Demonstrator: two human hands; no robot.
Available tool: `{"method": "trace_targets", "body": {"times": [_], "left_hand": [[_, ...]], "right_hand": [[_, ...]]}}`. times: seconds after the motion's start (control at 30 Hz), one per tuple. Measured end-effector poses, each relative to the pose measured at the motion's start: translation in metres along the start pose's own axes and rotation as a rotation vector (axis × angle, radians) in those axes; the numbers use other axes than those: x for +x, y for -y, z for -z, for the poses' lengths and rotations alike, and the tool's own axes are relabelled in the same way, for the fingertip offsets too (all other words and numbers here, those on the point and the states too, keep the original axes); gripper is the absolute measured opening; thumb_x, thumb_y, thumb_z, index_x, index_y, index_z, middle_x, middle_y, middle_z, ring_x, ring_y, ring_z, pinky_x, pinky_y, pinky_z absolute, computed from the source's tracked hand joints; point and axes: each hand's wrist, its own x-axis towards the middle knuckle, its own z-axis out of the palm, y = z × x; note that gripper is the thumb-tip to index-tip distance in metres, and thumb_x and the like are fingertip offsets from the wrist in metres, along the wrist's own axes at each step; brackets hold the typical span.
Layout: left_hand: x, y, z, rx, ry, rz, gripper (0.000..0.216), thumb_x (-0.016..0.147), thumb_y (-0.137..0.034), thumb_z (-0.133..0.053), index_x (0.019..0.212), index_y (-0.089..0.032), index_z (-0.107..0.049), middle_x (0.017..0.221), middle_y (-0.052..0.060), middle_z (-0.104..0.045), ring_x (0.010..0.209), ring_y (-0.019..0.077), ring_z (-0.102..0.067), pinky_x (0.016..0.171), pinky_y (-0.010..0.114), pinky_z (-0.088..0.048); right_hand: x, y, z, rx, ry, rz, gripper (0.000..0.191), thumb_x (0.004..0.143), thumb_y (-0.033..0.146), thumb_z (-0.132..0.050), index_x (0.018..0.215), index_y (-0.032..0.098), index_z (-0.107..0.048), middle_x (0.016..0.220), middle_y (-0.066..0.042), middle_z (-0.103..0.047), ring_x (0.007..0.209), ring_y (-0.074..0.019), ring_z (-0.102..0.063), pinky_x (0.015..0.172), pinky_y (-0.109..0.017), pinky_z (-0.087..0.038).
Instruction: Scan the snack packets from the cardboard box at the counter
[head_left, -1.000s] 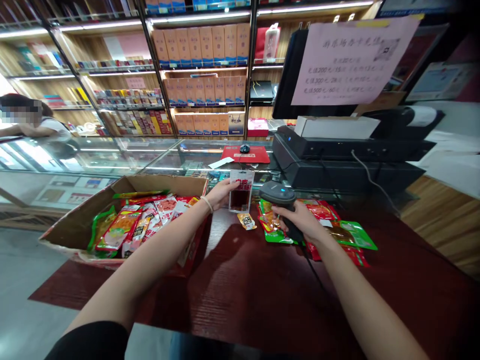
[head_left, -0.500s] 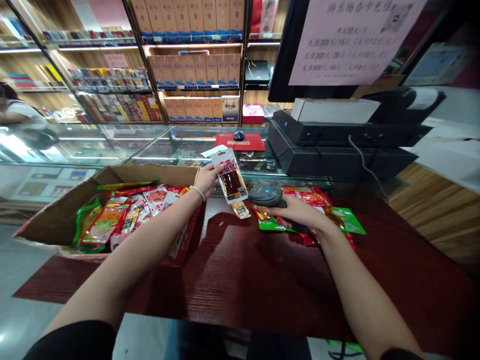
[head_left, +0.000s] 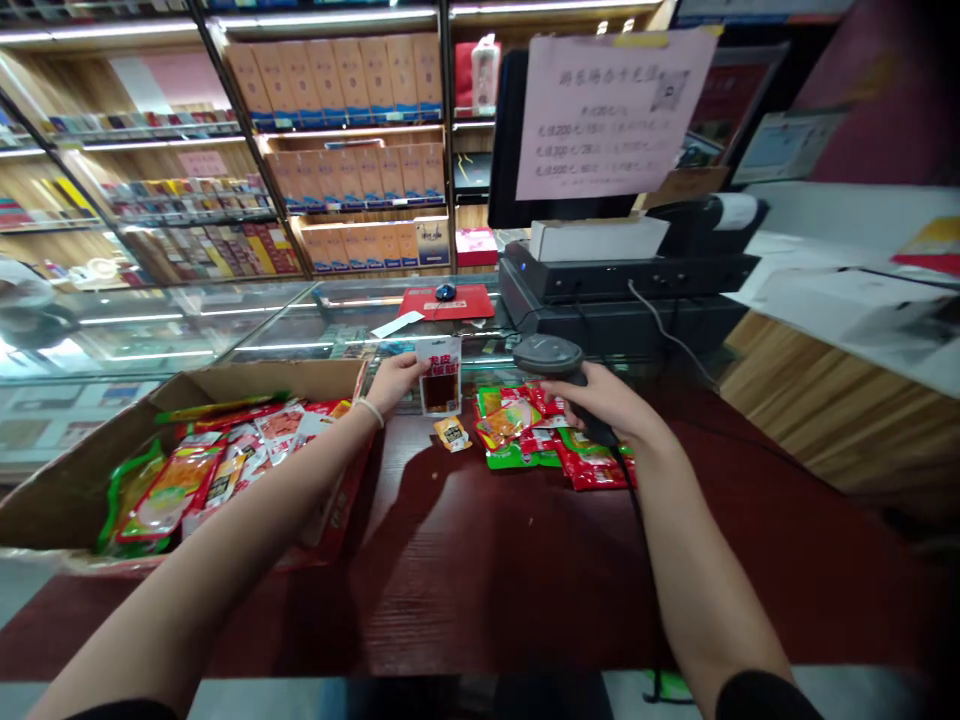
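Note:
My left hand (head_left: 395,379) pinches a small snack packet (head_left: 439,383) with a white top and dark red window, held upright above the dark red table (head_left: 480,560). My right hand (head_left: 606,401) grips a black barcode scanner (head_left: 551,357), its head aimed left at the packet. A small yellow packet (head_left: 453,434) lies on the table just below the held one. Under and beside my right hand lies a heap of red and green snack packets (head_left: 540,440).
A cardboard box (head_left: 90,470) full of snack packets sits at the left. Behind the table run glass counters (head_left: 225,330), a black cash register (head_left: 622,290) with a monitor and pink notice (head_left: 611,110), a red mouse pad (head_left: 448,301), and stocked shelves (head_left: 352,150).
The packet was tilted and raised half a second ago; now it stands upright and lower. The scanner head has lifted off the heap. The view has shifted right.

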Motion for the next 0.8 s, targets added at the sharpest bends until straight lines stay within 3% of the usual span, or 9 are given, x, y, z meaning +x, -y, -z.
{"method": "trace_targets", "body": {"times": [0.17,0.33,0.4,0.47,0.53,0.6,0.7,0.8], "left_hand": [[0.008,-0.015,-0.054,0.289,0.105,-0.18,0.018,0.075,-0.033,-0.068,0.076,-0.016,-0.074,0.071,-0.001,-0.07,0.073,0.0168,-0.061,0.074,0.026,-0.048],[0.008,-0.015,-0.138,0.238,0.171,-0.325,0.023,0.08,-0.026,-0.062,0.097,-0.023,-0.076,0.096,0.002,-0.075,0.093,0.023,-0.066,0.091,0.034,-0.048],[0.003,-0.002,-0.165,0.215,0.294,-0.346,0.026,0.083,-0.026,-0.058,0.102,-0.026,-0.075,0.105,0.002,-0.074,0.105,0.0244,-0.064,0.1,0.038,-0.045],[-0.003,0.017,-0.183,0.309,0.502,-0.376,0.028,0.083,-0.024,-0.056,0.103,-0.029,-0.075,0.113,0.001,-0.071,0.119,0.0243,-0.058,0.108,0.039,-0.038],[-0.007,0.036,-0.191,0.495,0.739,-0.407,0.031,0.081,-0.02,-0.057,0.105,-0.032,-0.074,0.122,0.0,-0.067,0.131,0.0238,-0.049,0.113,0.04,-0.031],[-0.009,0.048,-0.19,0.685,0.894,-0.442,0.039,0.078,-0.016,-0.057,0.11,-0.033,-0.072,0.132,-0.001,-0.061,0.137,0.0252,-0.041,0.115,0.044,-0.027],[-0.012,0.044,-0.179,0.837,0.935,-0.515,0.052,0.074,-0.008,-0.057,0.12,-0.03,-0.066,0.142,0.003,-0.052,0.141,0.0277,-0.033,0.117,0.048,-0.023],[-0.018,0.016,-0.155,0.822,0.905,-0.576,0.053,0.075,-0.006,-0.055,0.123,-0.027,-0.065,0.141,0.006,-0.053,0.138,0.0258,-0.039,0.116,0.045,-0.025]], "right_hand": [[-0.011,0.002,0.041,0.095,-0.182,0.072,0.031,0.073,0.043,-0.076,0.08,0.018,-0.06,0.052,0.0,-0.061,0.035,-0.011,-0.05,0.034,-0.022,-0.04],[-0.026,0.002,0.07,0.181,-0.256,0.136,0.034,0.071,0.046,-0.076,0.078,0.017,-0.06,0.068,-0.004,-0.067,0.04,-0.0099,-0.053,0.034,-0.021,-0.04],[-0.031,0.0,0.079,0.21,-0.283,0.17,0.034,0.071,0.045,-0.076,0.08,0.017,-0.06,0.074,-0.004,-0.068,0.041,-0.0093,-0.054,0.035,-0.021,-0.042],[-0.035,-0.002,0.086,0.231,-0.308,0.197,0.034,0.07,0.045,-0.076,0.082,0.017,-0.061,0.076,-0.004,-0.068,0.041,-0.009,-0.054,0.036,-0.021,-0.042],[-0.037,-0.003,0.09,0.248,-0.328,0.208,0.034,0.071,0.046,-0.075,0.084,0.018,-0.061,0.076,-0.004,-0.068,0.04,-0.0089,-0.054,0.035,-0.021,-0.041],[-0.038,-0.003,0.09,0.26,-0.334,0.207,0.033,0.072,0.046,-0.074,0.086,0.019,-0.061,0.075,-0.003,-0.068,0.04,-0.0092,-0.054,0.035,-0.02,-0.041],[-0.039,0.001,0.086,0.268,-0.323,0.205,0.031,0.073,0.045,-0.074,0.085,0.02,-0.061,0.073,-0.002,-0.068,0.041,-0.0097,-0.054,0.035,-0.021,-0.041],[-0.038,0.009,0.074,0.276,-0.285,0.2,0.03,0.072,0.043,-0.076,0.081,0.019,-0.06,0.069,-0.002,-0.066,0.039,-0.0094,-0.052,0.035,-0.021,-0.04]]}}
